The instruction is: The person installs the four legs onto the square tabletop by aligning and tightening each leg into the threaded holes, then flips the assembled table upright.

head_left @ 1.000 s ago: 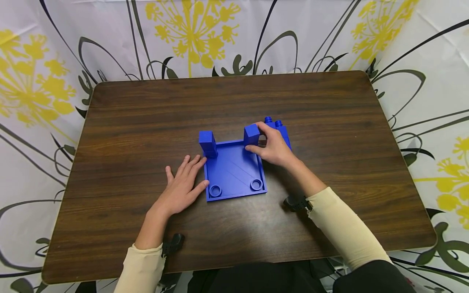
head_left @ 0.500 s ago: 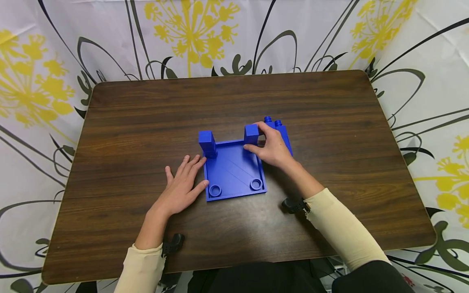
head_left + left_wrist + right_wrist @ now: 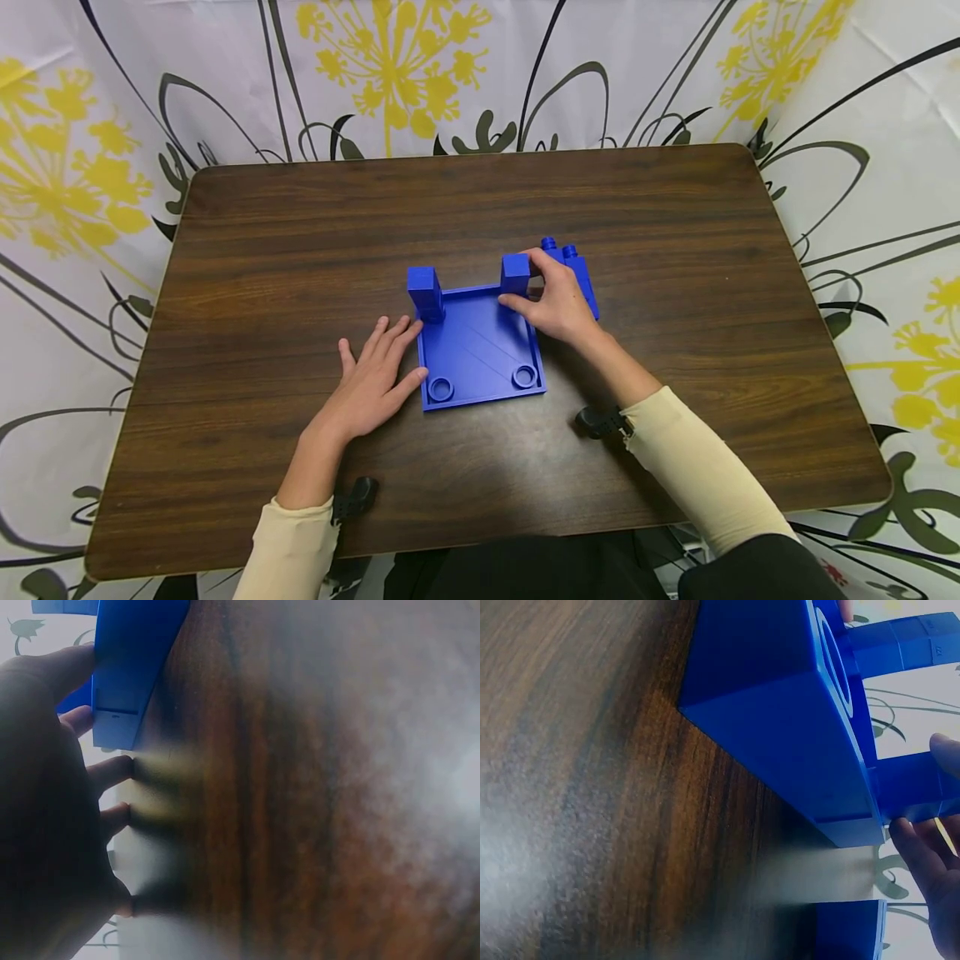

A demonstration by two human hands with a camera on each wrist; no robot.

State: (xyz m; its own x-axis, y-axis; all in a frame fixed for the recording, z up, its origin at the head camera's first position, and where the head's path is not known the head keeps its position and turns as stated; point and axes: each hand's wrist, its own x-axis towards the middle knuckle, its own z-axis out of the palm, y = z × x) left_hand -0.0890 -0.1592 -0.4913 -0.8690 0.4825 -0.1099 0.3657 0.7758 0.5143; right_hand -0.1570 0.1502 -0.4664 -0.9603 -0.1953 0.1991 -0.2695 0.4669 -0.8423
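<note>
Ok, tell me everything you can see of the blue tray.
The blue tray is squarish and plastic-looking, with a low rim, faint diagonal lines on its floor and a ring socket in each near corner. It lies flat on the brown table, turned slightly. A blue post stands at each far corner; whether fully seated, I cannot tell. The left grip appears to touch the tray's left side; the right grip holds the right post.

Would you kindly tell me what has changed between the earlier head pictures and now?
Very little: the held block has turned slightly, its top now squarer to the tray, and the right wrist has shifted slightly left. Nothing was picked up or let go: the right hand still grips that block. The left hand, tray and other standing block stayed put.
</note>
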